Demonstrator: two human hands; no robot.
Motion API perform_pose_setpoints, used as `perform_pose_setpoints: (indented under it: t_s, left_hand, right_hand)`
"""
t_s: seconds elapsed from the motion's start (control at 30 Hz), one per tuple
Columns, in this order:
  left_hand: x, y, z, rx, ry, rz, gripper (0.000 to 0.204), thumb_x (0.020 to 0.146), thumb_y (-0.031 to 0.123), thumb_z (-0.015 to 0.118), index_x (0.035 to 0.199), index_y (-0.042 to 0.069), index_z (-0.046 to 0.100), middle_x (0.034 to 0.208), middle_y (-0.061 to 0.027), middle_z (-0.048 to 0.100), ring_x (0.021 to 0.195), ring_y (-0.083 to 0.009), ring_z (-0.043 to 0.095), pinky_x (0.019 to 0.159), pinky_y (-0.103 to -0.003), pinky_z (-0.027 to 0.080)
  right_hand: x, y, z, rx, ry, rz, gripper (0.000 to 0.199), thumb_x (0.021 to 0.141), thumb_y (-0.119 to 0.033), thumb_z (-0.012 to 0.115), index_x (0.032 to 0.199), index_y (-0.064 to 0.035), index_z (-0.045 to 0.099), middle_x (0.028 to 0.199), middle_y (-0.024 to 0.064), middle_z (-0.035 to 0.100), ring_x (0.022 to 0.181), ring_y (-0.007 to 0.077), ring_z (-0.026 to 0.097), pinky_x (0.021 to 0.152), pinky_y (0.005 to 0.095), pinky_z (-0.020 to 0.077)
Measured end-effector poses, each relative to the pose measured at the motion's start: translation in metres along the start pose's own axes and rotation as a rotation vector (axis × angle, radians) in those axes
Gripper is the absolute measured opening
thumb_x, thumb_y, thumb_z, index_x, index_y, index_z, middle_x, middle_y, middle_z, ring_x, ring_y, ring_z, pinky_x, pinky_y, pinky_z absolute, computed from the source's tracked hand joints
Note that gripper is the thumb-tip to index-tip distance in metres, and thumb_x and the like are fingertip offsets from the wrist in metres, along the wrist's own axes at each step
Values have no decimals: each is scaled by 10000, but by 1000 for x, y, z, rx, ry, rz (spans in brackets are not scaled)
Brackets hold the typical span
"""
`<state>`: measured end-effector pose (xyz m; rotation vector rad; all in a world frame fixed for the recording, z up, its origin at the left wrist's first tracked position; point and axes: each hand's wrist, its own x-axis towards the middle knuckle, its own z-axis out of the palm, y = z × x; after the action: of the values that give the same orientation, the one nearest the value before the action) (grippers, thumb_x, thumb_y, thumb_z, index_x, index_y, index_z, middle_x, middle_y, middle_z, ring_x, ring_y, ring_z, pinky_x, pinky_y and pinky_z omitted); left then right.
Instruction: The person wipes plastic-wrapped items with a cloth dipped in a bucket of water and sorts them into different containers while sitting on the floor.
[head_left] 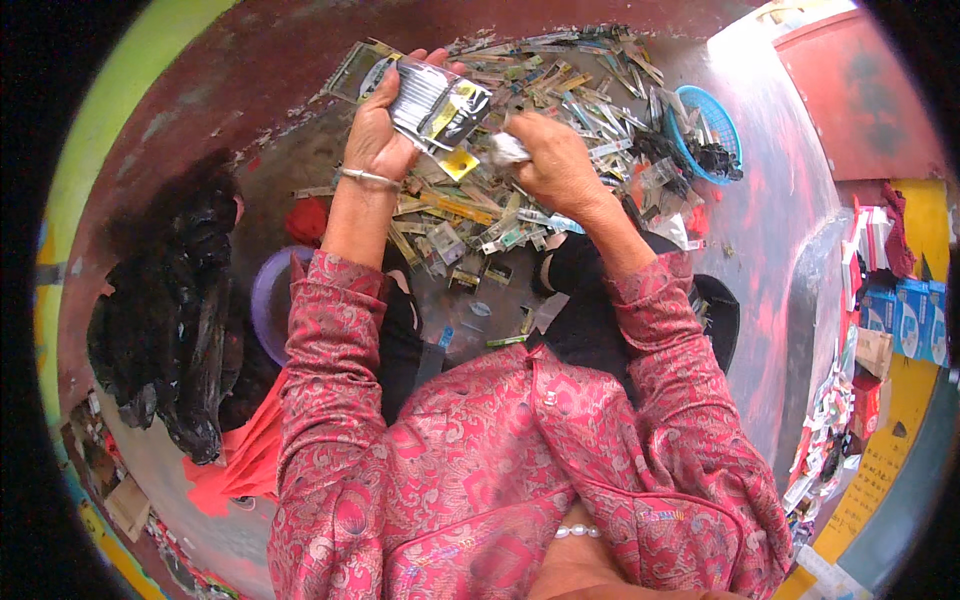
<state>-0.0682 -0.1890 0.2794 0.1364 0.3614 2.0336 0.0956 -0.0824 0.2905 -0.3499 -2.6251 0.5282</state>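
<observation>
My left hand (376, 135), palm up, holds a flat clear pack of thin white sticks (425, 95) with a black and yellow label; the thumb lies over its edge. A small yellow tag (459, 164) shows just below the pack. To its right, my right hand (556, 165) is closed on a crumpled white wad (510, 149), smeared by motion, so its kind cannot be made out. Under both hands spreads a pile of narrow plastic and card packages (540, 85), many of them long strips. Another clear pack (357, 72) lies beyond my left fingers.
A blue basket (706, 108) with dark items leans at the right of the pile. Black plastic bags (170, 320), a purple rim (270, 305) and red sheets (250, 450) lie at the left. Blue boxes (915, 320) and other packages line the right side.
</observation>
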Motion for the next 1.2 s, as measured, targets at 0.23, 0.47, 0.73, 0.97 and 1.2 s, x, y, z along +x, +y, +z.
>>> perform_pose_setpoints:
  t_s: [0.23,0.47,0.73,0.97,1.2]
  left_hand:
    - [-8,-14,7,261,-35,-216,332,832,194,509,1101,7,453,1071,-147,543,1000,-318,525,860,-454,428]
    - [-34,-38,18,489,-87,-468,369,708,73,604,1049,5,480,994,-121,573,878,-272,591,758,-417,490]
    - [-27,-28,8,325,-105,-292,486,754,106,572,1188,-6,382,1175,-187,467,1022,-289,518,815,-408,465]
    - [-19,-30,4,384,69,-102,286,808,142,556,1064,33,490,1021,-112,584,873,-208,588,747,-355,497]
    - [-19,-27,2,311,126,-115,336,784,153,592,1075,20,490,1000,-96,584,909,-233,573,792,-418,479]
  right_hand:
    - [37,5,-34,675,440,364,162,649,-38,584,810,-24,570,723,114,584,681,274,583,634,343,451]
    - [47,-2,-10,-158,285,-221,284,571,1,556,847,-63,546,831,115,545,807,297,534,671,364,444]
    - [43,32,-43,585,333,637,292,733,-313,626,767,-23,632,709,95,630,625,184,595,583,320,444]
    - [16,-11,-26,653,-648,519,363,671,-361,636,736,-4,619,650,67,589,588,131,535,576,282,429]
    - [16,4,-22,536,-528,515,272,630,-216,621,769,17,627,651,72,600,587,136,539,579,280,426]
